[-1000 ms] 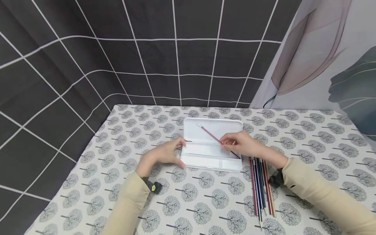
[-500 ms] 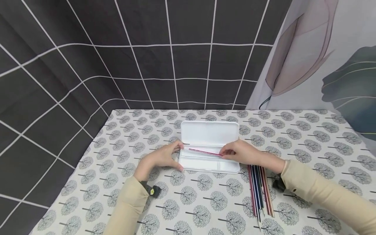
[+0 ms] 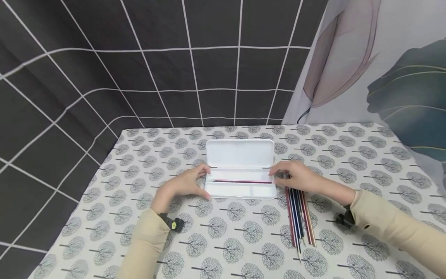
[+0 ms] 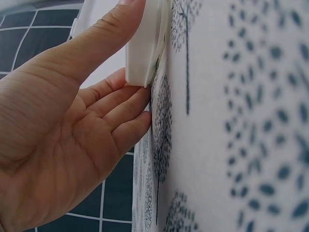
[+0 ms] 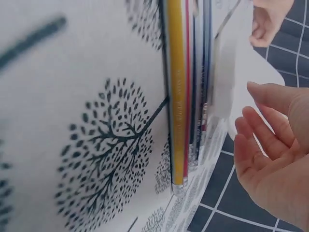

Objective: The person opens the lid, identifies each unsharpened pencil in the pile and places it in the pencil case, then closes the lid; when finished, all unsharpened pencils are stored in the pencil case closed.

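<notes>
A white pencil case [image 3: 228,190] lies on the table with its lid [image 3: 240,154] raised at the back. Inside, one dark red pencil [image 3: 240,181] lies lengthwise in the middle section. My left hand [image 3: 186,182] holds the case's left end, thumb at the front corner and fingertips at the far side; the left wrist view shows this hand [image 4: 72,125] close up. At the right end is my right hand [image 3: 296,176], its fingers loosely bent near the case wall. In the right wrist view nothing shows between that hand's [image 5: 275,140] thumb and fingers.
Several pencils [image 3: 300,221], red, dark blue and gold, lie in a bundle right of the case, partly under the right hand. The table wears a tree-print cloth [image 3: 244,248]. A dark gridded curtain [image 3: 167,69] hangs behind.
The dark red pencil went from slanting up in my right fingers to lying flat in the case. My right hand let go and moved to the right end; the left hand stayed.
</notes>
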The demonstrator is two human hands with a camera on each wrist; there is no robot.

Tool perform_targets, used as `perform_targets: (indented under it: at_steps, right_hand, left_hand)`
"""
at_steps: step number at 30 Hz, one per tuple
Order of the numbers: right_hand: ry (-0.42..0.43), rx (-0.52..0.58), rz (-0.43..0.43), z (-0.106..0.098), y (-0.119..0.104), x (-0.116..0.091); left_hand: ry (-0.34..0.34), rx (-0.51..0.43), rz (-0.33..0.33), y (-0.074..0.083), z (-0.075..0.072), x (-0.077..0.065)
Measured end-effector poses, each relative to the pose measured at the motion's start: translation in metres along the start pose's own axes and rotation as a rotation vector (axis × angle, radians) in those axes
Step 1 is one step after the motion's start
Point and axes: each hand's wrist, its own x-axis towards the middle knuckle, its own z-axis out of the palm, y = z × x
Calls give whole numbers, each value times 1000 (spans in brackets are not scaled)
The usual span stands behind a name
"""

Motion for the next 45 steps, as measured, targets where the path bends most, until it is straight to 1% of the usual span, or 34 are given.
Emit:
perform_targets:
  at_steps: [4,5,8,10,12,15,18,21,26,31,34,39,41,45]
  right_hand:
    - [5,26,85,-10,-5,-8]
    - [-3,43,121,-13,-6,-11]
    - [-52,114,264,-18,-8,-24]
    - [-97,184,364,-18,-9,-34]
    - [-129,237,442,-15,-10,-44]
    - [-153,285,513,-10,-14,-54]
    - [-159,276,550,-6,-18,-55]
    - [-161,232,559,-1,-21,-56]
    - [-125,176,533,5,-28,-56]
    - [-56,74,462,11,-32,-54]
    - [-21,-2,440,16,-34,-53]
    - [-47,-121,450,21,-35,-47]
    - [-73,-129,458,21,-35,-44]
    - [-112,-68,488,21,-35,-39]
  left_hand:
    - [2,-7,5,1,-5,-3]
    - [2,-13,10,1,-6,-3]
    - [-4,-26,19,2,-8,-3]
    - [-5,-33,21,3,-7,-3]
    - [-11,-35,30,2,-6,-3]
    - [-22,-41,36,2,-2,-1]
    - [-21,-47,32,2,-2,-1]
    - [-19,-43,32,2,-3,-1]
    - [-19,-25,33,1,-3,1]
    - [-19,-16,26,0,-3,0]
    - [-18,-6,24,2,-3,0]
    - [-14,0,22,2,-2,0]
    - [-12,-3,31,1,-2,0]
    - [-17,3,34,0,-3,-1]
